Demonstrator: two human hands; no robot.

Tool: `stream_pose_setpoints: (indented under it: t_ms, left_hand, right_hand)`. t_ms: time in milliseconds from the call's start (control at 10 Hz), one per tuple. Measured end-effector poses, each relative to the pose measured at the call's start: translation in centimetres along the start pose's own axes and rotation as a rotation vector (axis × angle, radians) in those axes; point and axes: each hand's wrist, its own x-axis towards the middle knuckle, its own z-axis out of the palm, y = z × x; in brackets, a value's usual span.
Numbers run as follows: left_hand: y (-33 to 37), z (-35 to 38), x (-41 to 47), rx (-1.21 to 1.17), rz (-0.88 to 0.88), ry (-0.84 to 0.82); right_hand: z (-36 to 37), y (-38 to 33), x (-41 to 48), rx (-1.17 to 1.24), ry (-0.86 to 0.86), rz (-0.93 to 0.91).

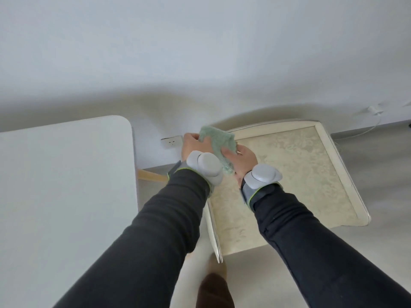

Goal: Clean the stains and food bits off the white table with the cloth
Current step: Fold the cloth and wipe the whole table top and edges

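Right of the white table (66, 185), over a cream stand (289, 174), the person reaches both dark-sleeved arms (169, 218) forward with wrists close together, left hand (192, 144) and right hand (244, 160) each gripping the green cloth (219, 143), held bunched between them in the air, off the table.
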Motion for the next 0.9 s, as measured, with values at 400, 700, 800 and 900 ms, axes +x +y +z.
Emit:
stream_pose_setpoints:
  t_ms: [400, 700, 800, 900]
  left_hand:
    - [-3.7, 3.7, 3.8, 0.221, -0.202, -0.188]
    - [-5.0, 5.9, 3.2, 0.122, -0.262, -0.255]
    - [-4.5, 5.9, 2.4, 0.247, -0.166, -0.282]
    - [-4.6, 5.3, 1.6, 0.282, -0.137, -0.284]
  right_hand:
    - [-1.6, 2.6, 5.4, -0.397, -0.112, 0.006]
    - [-0.5, 3.3, 5.2, -0.513, -0.228, 0.212]
    - [-0.5, 3.8, 4.9, -0.538, -0.17, 0.156]
    - [-0.3, 3.0, 4.2, -0.577, -0.122, 0.063]
